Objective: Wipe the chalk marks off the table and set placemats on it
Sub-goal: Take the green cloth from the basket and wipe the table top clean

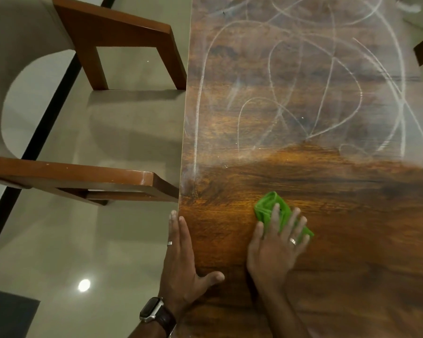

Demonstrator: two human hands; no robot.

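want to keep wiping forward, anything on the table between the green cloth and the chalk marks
Nothing visible. The right hand presses the green cloth flat on wiped wood, and only bare table lies between it and the chalk marks ahead.

I'm standing over glossy pale floor tiles (59, 240) mirroring a ceiling light (84, 285), two wooden chairs (122, 42) sitting alongside.

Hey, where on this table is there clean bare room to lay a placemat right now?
The wiped strip of table nearest you, right of the right hand pressing the green cloth, is bare. The far part is covered in chalk marks. The left hand occupies the left edge.
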